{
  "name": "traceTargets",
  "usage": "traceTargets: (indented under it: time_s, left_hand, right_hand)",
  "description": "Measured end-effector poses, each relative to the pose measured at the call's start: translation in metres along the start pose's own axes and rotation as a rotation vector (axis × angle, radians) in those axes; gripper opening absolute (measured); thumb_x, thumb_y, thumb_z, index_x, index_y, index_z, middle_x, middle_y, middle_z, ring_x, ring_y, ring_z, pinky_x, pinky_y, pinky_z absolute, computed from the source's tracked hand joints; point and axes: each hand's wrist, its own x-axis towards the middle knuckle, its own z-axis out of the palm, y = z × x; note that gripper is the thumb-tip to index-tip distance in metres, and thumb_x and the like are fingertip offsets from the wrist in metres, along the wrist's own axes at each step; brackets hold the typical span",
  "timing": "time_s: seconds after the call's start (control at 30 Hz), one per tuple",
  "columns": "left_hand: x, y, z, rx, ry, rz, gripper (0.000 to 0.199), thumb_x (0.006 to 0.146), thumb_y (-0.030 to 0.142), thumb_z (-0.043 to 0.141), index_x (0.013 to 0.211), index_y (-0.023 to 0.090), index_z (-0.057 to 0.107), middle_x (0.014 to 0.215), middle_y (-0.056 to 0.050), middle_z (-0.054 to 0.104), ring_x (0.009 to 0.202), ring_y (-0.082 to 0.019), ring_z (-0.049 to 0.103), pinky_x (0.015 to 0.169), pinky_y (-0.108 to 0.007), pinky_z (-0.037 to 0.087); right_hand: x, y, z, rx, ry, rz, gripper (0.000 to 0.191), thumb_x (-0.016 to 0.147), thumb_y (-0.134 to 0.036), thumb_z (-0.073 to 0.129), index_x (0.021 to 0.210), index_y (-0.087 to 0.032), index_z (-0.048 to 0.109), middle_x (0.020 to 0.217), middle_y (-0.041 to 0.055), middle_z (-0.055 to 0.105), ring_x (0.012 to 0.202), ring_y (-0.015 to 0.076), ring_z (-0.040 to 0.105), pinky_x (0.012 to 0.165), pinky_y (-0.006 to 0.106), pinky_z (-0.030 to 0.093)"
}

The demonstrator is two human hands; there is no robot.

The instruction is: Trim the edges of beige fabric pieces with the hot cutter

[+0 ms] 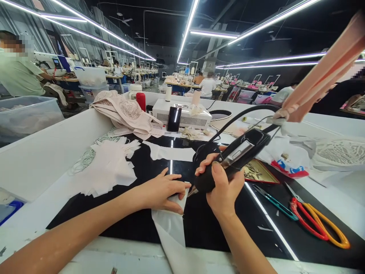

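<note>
My left hand [167, 190] lies with fingers spread on a pale fabric strip [169, 228], pressing it against the black board [125, 219]. The strip hangs over the front edge. In my right hand [224, 192] is a thick black corded handheld tool [242, 148], held tilted. Its narrow tip points down left, close to the strip beside my left fingertips; whether it touches cannot be made out. Another pale cut piece [176, 153] lies farther back, and a pile of cut fabric pieces [111, 167] sits to the left.
Red-and-orange-handled scissors [295, 208] and teal snips [281, 206] lie at right, near a tray [270, 176] of small metal parts. A phone [173, 118] leans against a white vented box [161, 112]. Stacked beige bras [128, 110] stand back left. Pink fabric [316, 80] hangs at upper right.
</note>
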Motion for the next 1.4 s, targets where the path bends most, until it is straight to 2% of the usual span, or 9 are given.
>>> traceTargets:
  time_s: [0.27,0.57,0.73,0.9,1.07,1.2,1.4]
  left_hand:
    - [0.001,-0.009,0.005,0.01,0.002,0.041,0.029,0.091,0.04,0.082,0.098,0.024,0.058,0.162,-0.001,0.054,0.162,-0.036,0.03,0.125,-0.08,0.011]
    - [0.0,-0.008,0.003,-0.043,-0.018,0.028,0.029,0.093,0.038,0.079,0.095,0.024,0.054,0.166,0.002,0.048,0.163,-0.037,0.025,0.124,-0.082,0.011]
    - [0.0,-0.012,0.005,-0.059,-0.008,0.045,0.026,0.093,0.04,0.079,0.097,0.024,0.058,0.165,-0.001,0.051,0.163,-0.039,0.025,0.124,-0.083,0.009]
    - [-0.001,-0.007,0.001,-0.068,-0.031,0.033,0.027,0.093,0.039,0.078,0.095,0.024,0.055,0.166,-0.001,0.049,0.163,-0.038,0.024,0.124,-0.082,0.007]
    - [-0.001,-0.001,-0.003,-0.07,-0.055,0.01,0.027,0.092,0.035,0.079,0.096,0.024,0.055,0.165,-0.002,0.05,0.164,-0.037,0.022,0.124,-0.082,0.008]
    - [-0.002,-0.004,-0.002,-0.078,-0.056,0.015,0.027,0.092,0.039,0.078,0.097,0.025,0.056,0.161,-0.002,0.054,0.164,-0.038,0.021,0.125,-0.081,0.007]
    - [-0.004,-0.006,-0.003,-0.092,-0.066,0.025,0.029,0.09,0.042,0.08,0.098,0.025,0.058,0.166,-0.001,0.048,0.164,-0.038,0.02,0.125,-0.08,0.004]
  right_hand:
    - [-0.003,0.0,0.001,-0.024,-0.003,0.013,0.037,0.089,-0.031,0.078,0.12,-0.027,0.059,0.082,-0.0052,0.067,0.058,0.013,0.062,0.055,0.03,0.057]
    - [-0.003,-0.007,0.005,0.019,0.041,-0.014,0.039,0.083,-0.032,0.082,0.114,-0.025,0.059,0.078,-0.0053,0.065,0.057,0.0125,0.062,0.053,0.029,0.057]
    - [-0.003,-0.004,0.005,0.014,0.028,0.003,0.04,0.084,-0.033,0.081,0.116,-0.025,0.058,0.078,-0.0054,0.065,0.056,0.0126,0.062,0.053,0.029,0.057]
    - [-0.004,-0.008,0.006,0.005,0.03,0.021,0.035,0.084,-0.031,0.08,0.112,-0.025,0.058,0.078,-0.0054,0.064,0.057,0.0125,0.062,0.053,0.029,0.057]
    - [-0.012,-0.013,0.006,0.029,0.025,0.04,0.041,0.082,-0.034,0.082,0.116,-0.026,0.06,0.078,-0.0048,0.064,0.057,0.0123,0.059,0.052,0.028,0.055]
    - [-0.016,-0.013,0.007,0.013,0.015,0.057,0.043,0.082,-0.036,0.082,0.118,-0.027,0.059,0.079,-0.0046,0.063,0.058,0.013,0.06,0.053,0.028,0.054]
    - [-0.016,-0.017,0.007,0.03,0.029,0.064,0.041,0.082,-0.033,0.08,0.116,-0.027,0.06,0.078,-0.0049,0.064,0.056,0.0124,0.059,0.051,0.028,0.054]
